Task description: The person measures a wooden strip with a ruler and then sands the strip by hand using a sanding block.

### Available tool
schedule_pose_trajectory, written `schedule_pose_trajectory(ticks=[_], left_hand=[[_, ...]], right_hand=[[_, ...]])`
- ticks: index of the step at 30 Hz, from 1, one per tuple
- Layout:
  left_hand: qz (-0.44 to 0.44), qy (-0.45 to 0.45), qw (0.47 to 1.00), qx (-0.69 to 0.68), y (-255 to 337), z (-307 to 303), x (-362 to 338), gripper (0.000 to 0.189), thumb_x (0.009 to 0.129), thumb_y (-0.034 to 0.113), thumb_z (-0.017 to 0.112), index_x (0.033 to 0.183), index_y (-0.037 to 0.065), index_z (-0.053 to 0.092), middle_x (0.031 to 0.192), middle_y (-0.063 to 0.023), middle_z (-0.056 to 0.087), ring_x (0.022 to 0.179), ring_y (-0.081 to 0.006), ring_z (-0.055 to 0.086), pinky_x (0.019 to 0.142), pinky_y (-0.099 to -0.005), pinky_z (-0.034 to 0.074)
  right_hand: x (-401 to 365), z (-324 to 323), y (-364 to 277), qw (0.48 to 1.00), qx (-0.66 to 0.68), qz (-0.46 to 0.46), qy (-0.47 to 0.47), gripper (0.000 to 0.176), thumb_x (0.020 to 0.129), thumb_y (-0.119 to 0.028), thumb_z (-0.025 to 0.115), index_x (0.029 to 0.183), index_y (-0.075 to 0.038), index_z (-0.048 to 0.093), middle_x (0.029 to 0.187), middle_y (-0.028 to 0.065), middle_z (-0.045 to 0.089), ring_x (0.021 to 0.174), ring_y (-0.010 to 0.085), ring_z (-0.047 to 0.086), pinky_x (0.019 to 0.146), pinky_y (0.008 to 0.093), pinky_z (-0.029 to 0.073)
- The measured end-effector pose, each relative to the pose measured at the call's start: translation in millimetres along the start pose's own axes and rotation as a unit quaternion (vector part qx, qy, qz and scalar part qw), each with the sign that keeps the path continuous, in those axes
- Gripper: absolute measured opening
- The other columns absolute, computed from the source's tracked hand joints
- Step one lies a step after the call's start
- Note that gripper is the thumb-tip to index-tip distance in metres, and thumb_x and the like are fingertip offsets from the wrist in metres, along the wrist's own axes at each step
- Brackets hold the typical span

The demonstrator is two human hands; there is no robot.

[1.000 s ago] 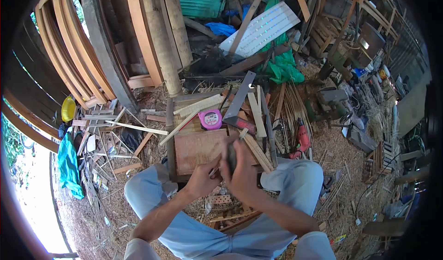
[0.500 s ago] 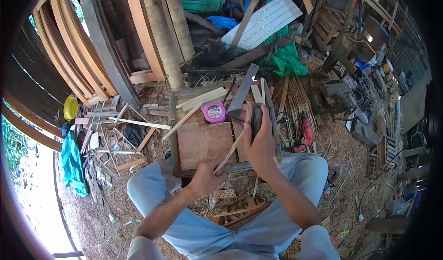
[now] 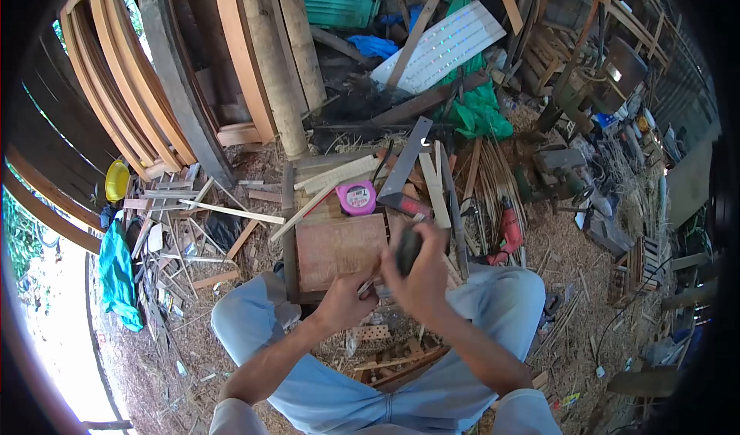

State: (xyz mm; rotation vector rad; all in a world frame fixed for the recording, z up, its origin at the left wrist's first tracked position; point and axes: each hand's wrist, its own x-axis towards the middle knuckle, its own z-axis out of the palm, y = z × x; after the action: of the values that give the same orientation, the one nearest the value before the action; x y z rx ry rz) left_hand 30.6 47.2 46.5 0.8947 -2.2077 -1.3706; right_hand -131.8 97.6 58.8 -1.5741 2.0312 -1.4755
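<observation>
My left hand (image 3: 347, 300) is closed on a thin wood strip (image 3: 370, 282), most of it hidden between the hands. My right hand (image 3: 422, 277) wraps round a dark block-like tool (image 3: 407, 250) and meets the strip; its fingers are slightly blurred. Both hands are over the near part of a low wooden work box (image 3: 290, 242). On it lie a flat reddish-brown board (image 3: 339, 250), a pink tape measure (image 3: 357, 198), a metal square (image 3: 405, 161) with a red and black handle, and several pale wood strips (image 3: 336, 174).
A red drill (image 3: 510, 230) lies on the floor at the right, near a green metal machine (image 3: 551, 169). Wood offcuts (image 3: 173, 196) and a teal cloth (image 3: 119, 277) are at the left. Curved wooden frames (image 3: 127, 72) stand behind.
My right hand has moved down with the dark tool, towards my left hand. The strip, earlier seen reaching up between the hands, is now mostly hidden. The handle of the square is now uncovered.
</observation>
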Motion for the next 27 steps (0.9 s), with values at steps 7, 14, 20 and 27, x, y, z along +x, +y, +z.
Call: schedule_pose_trajectory(ticks=[7, 14, 20, 27], left_hand=[[-0.018, -0.014, 1.000, -0.022, 24.8, 1.1, 4.3, 0.066, 0.074, -0.001, 0.060, 0.139, 0.009, 0.048, 0.061, -0.0043, 0.046, 0.058, -0.0108, 0.046, 0.061, -0.0288, 0.045], [-0.051, -0.023, 0.998, -0.038, 21.3, 0.7, 0.5, 0.061, 0.073, -0.001, 0.061, 0.133, 0.007, 0.052, 0.060, -0.0070, 0.046, 0.057, -0.0148, 0.049, 0.063, -0.0308, 0.048], [0.005, 0.011, 1.000, -0.021, 16.8, 1.1, -0.9, 0.039, 0.073, -0.002, 0.061, 0.112, 0.001, 0.060, 0.059, -0.0088, 0.046, 0.054, -0.0197, 0.048, 0.057, -0.0325, 0.045], [0.035, 0.063, 0.996, -0.055, 17.4, 10.1, 4.1, 0.041, 0.070, -0.001, 0.063, 0.111, -0.001, 0.062, 0.063, -0.0077, 0.048, 0.059, -0.0087, 0.045, 0.058, -0.0294, 0.044]], right_hand=[[26.6, -24.1, 4.0, 0.985, -0.069, -0.150, 0.056, 0.050, 0.084, -0.010, 0.059, 0.130, 0.002, 0.045, 0.135, 0.0284, 0.039, 0.127, 0.0448, 0.038, 0.105, 0.0530, 0.030], [33.3, -12.1, 22.8, 0.985, 0.012, -0.138, 0.106, 0.043, 0.084, 0.000, 0.045, 0.127, 0.004, 0.050, 0.127, 0.0248, 0.050, 0.116, 0.0428, 0.048, 0.097, 0.0487, 0.038], [23.6, -3.4, 12.3, 0.986, -0.062, -0.129, 0.087, 0.049, 0.086, 0.000, 0.042, 0.135, 0.003, 0.044, 0.118, 0.0279, 0.045, 0.106, 0.0444, 0.047, 0.093, 0.0490, 0.038], [-4.5, 5.7, 6.1, 0.989, -0.091, -0.101, 0.061, 0.053, 0.087, -0.004, 0.042, 0.140, 0.000, 0.039, 0.124, 0.0283, 0.038, 0.114, 0.0435, 0.040, 0.094, 0.0502, 0.037]])
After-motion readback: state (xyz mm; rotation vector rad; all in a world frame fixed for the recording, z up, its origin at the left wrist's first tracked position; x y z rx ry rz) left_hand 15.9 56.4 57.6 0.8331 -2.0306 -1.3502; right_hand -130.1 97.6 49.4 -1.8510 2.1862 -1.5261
